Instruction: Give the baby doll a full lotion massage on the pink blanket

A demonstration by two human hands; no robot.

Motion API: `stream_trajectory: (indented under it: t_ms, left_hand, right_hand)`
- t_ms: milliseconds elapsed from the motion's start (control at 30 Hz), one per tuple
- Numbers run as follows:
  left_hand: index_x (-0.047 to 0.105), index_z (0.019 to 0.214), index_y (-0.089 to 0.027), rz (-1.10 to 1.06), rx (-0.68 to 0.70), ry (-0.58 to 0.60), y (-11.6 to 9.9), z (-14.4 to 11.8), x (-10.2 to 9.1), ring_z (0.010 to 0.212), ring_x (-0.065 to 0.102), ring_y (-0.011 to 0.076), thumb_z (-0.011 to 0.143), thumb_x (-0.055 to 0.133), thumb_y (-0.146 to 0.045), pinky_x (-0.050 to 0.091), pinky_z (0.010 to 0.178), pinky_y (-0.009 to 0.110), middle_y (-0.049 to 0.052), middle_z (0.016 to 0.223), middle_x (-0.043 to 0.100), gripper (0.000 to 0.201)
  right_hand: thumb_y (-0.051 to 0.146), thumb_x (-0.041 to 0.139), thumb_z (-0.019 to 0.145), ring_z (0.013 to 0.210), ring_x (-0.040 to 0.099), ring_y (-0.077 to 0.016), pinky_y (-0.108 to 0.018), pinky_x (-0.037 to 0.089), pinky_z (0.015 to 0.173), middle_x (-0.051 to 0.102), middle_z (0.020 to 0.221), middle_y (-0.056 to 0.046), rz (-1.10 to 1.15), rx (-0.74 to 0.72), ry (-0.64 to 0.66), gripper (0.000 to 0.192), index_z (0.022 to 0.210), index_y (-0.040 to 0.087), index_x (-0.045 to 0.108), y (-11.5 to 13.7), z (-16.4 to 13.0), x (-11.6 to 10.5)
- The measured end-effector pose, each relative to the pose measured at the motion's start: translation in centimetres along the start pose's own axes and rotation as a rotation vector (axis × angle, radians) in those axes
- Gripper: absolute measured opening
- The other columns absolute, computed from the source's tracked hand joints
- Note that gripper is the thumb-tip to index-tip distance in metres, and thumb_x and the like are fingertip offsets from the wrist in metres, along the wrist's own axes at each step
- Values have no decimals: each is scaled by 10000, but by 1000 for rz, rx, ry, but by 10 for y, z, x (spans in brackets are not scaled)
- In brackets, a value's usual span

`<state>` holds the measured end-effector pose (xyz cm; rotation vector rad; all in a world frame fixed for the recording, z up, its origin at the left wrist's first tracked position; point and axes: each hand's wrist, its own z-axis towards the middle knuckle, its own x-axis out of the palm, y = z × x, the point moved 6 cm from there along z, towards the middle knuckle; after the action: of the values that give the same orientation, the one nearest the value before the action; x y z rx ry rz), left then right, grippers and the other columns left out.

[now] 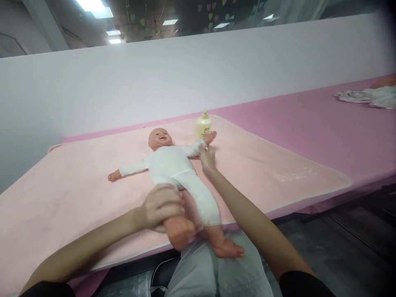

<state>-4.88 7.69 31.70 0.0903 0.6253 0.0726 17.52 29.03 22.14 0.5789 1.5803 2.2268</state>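
- While doll (pixel 173 165) lies face-up on towel (pixel 77 194), left hand (pixel 162 206) wraps its leg.
- Right hand (pixel 207 159) pinches doll's arm, beside bottle (pixel 203 126).

doll (pixel 173 165): on its back on the towel (pixel 77 194), feet past the near edge
bottle (pixel 203 126): behind the doll's arm
crumpled cloth (pixel 368 97): far right of the doll

We see a long table (pixel 324 123) covered in pink running along a plain white partition wall (pixel 185 78). Above it we make out ceiling light panels (pixel 94 7) and hanging heart decorations (pixel 213 12). The floor (pixel 340 255) is dark grey.
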Motion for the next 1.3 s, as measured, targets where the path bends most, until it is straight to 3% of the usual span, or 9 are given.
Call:
stream_trajectory:
  t_ms: [100, 267, 433, 600, 733, 867, 967, 1133, 1300]
  left_hand:
    - [546, 1097, -220, 158, -231, -100, 44, -12, -20, 1012, 622, 242, 792, 644, -478, 470, 947, 472, 72, 996, 660, 412]
    - [591, 1033, -206, 230, -472, 82, 84, -23, -10, 1022, 618, 236, 814, 616, -406, 380, 1012, 466, 65, 1000, 680, 298]
    - [590, 961, -210, 49, -365, -120, 27, 2, -8, 873, 643, 208, 749, 711, -391, 432, 884, 387, 39, 870, 688, 304]
    - [586, 952, -213, -206, -343, -8, -25, 9, 15, 855, 654, 168, 812, 664, -388, 400, 920, 343, 38, 864, 705, 237]
    - [572, 989, -209, -129, -324, -64, -4, 12, -2, 881, 653, 183, 781, 701, -386, 419, 930, 361, 56, 904, 702, 302]
    - [569, 1047, -209, 72, -343, -33, 42, 2, -14, 1017, 627, 214, 804, 671, -329, 391, 1006, 422, 74, 1004, 689, 290]
    - [577, 1056, -201, 177, -379, 35, 62, -14, -10, 1098, 594, 229, 821, 648, -353, 330, 1062, 446, 83, 1042, 682, 289]
    - [578, 1033, -206, 107, -275, 49, 37, -3, -8, 1015, 628, 207, 806, 664, -345, 381, 1016, 407, 70, 975, 699, 280]
    - [580, 1036, -167, -158, -98, 91, -16, 8, 13, 926, 652, 187, 887, 536, -374, 476, 896, 335, 85, 910, 715, 259]
  right_hand:
    - [275, 527, 791, 887, 604, -207, -375, 495, 846, 663, 1017, -76, -227, -235, 203, 393, 1170, 193, 590, 30, -15, 14]
    - [159, 488, 784, 992, 558, -225, -398, 436, 928, 653, 1066, -94, -437, -449, 459, 440, 1201, 199, 622, 55, -36, 34]
    - [288, 562, 786, 849, 614, -172, -314, 523, 770, 666, 987, -59, -30, -46, 144, 340, 1108, 184, 598, 23, -10, 11]
    - [253, 593, 765, 771, 627, -151, -291, 554, 621, 644, 1006, -63, 200, 431, -30, 296, 1050, 180, 569, -13, 1, -4]
    - [250, 574, 754, 757, 596, -154, -298, 532, 685, 658, 935, -50, 15, 90, 73, 372, 1116, 167, 600, 17, -1, -1]
    - [197, 492, 776, 921, 567, -207, -367, 473, 855, 663, 1028, -78, -364, -385, 384, 435, 1192, 196, 619, 50, -26, 23]
    - [180, 470, 784, 954, 549, -232, -400, 447, 884, 659, 1028, -98, -498, -473, 497, 456, 1215, 201, 619, 54, -36, 31]
    - [249, 544, 772, 821, 586, -174, -315, 484, 767, 672, 970, -48, -216, -224, 310, 374, 1133, 200, 628, 41, -15, 14]
    - [275, 592, 765, 726, 606, -160, -275, 517, 600, 648, 858, -46, 61, 272, 69, 240, 978, 165, 592, 5, 0, -2]
